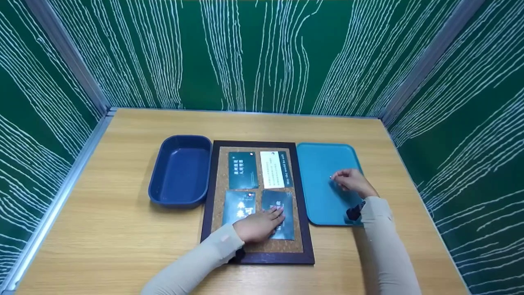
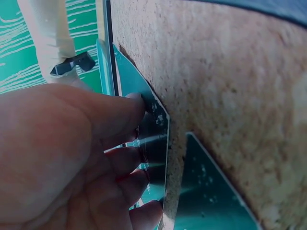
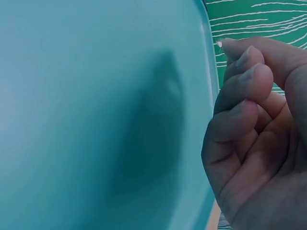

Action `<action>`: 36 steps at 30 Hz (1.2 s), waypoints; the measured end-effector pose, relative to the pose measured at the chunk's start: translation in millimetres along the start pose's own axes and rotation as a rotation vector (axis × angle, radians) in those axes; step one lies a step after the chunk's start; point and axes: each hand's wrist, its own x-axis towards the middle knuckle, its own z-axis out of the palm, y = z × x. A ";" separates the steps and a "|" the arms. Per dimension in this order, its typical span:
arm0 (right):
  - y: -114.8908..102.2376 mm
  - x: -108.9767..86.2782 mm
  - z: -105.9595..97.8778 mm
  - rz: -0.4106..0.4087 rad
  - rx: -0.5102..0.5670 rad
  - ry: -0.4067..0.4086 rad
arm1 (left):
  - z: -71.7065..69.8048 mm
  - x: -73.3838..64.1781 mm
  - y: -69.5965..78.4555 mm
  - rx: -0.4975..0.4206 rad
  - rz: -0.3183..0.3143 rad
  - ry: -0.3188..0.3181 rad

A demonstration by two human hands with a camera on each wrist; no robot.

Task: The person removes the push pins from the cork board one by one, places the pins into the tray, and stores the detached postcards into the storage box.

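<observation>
A cork board [image 1: 245,246] in a dark frame lies on the table, with several printed cards on it. My left hand [image 1: 258,226] lies over the lower right card [image 1: 287,225], its fingertips [image 2: 139,105] pressing on the surface. In the left wrist view, that card [image 2: 156,139] rises slightly at its edge. Above the teal tray [image 1: 321,205], my right hand [image 1: 353,182] pinches a tiny pale push pin [image 3: 219,43] between thumb and forefinger, the other fingers curled in. The lower left card [image 1: 233,205] is partly covered by my left hand.
A deep blue bin [image 1: 180,172] stands just left of the board, and the teal tray lies along its right side. The upper left card [image 1: 242,176] and upper right card [image 1: 272,170] have small pins near their top corners. Green patterned walls [image 1: 278,53] enclose the table.
</observation>
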 end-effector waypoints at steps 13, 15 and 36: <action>11.2 4.1 10.9 0.059 -0.020 0.056 | -0.4 0.6 -0.2 -0.044 0.002 -0.012; 11.3 4.0 11.6 0.063 -0.014 0.058 | -0.3 0.8 -0.5 -0.058 -0.004 -0.015; 13.2 6.4 13.3 0.065 0.026 0.071 | 1.0 1.3 -3.6 -0.080 -0.013 -0.025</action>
